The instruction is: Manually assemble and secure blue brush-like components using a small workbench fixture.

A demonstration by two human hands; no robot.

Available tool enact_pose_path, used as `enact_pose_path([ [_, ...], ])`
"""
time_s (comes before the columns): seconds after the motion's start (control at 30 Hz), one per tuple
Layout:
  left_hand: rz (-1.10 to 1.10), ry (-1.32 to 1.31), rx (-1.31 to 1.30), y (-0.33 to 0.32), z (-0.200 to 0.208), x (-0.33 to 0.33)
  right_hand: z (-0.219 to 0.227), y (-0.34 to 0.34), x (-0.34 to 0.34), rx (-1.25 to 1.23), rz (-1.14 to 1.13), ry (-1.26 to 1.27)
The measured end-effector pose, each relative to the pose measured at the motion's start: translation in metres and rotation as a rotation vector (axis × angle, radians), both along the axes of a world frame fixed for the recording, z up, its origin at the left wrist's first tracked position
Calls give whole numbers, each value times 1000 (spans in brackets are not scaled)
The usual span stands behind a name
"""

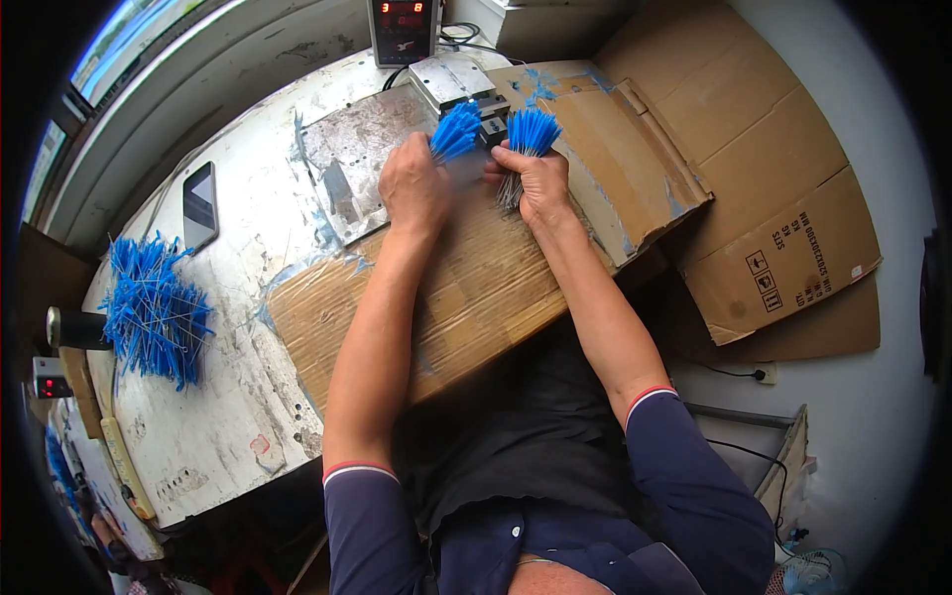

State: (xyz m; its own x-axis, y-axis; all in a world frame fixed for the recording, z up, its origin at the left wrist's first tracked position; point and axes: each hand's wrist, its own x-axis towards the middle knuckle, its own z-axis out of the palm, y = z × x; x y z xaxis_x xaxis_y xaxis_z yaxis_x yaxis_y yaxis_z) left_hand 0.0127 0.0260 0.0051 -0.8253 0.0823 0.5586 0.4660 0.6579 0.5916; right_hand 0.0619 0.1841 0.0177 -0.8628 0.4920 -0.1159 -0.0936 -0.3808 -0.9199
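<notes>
My left hand [411, 185] is closed round a bundle of thin wire pieces with blue ends [457, 131]; the blue ends stick out past its fist toward the right. In my right hand [540, 183] is a similar blue-tipped wire bundle [534, 129], pinched by thumb and fingers. Its pale bare wires hang below the grip. Both bundles are upright or slightly tilted, side by side and apart, just in front of a small metal machine [451, 83]. Beneath my forearms lies a flat cardboard sheet [456, 307] on the worktable's near edge.
A big loose pile of blue-tipped wires [154, 312] lies on the white worktable [248, 397] at left, beside a dark cylinder [74, 328]. A phone [199, 203] lies farther back. A box with red digits [404, 30] stands behind the machine. Large cardboard pieces [773, 198] fill the right.
</notes>
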Motion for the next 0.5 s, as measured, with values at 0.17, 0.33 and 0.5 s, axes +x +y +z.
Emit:
enact_pose_path([
  [0.17, -32, 7, -54, -1, 1, 2, 8, -2, 5, 5, 82, 20],
  [0.33, -60, 47, -126, 1, 3, 3, 12, -4, 8, -38, 87, 85],
  [0.5, -24, 89, -140, 2, -2, -1, 12, -4, 7, 19, 65, 16],
])
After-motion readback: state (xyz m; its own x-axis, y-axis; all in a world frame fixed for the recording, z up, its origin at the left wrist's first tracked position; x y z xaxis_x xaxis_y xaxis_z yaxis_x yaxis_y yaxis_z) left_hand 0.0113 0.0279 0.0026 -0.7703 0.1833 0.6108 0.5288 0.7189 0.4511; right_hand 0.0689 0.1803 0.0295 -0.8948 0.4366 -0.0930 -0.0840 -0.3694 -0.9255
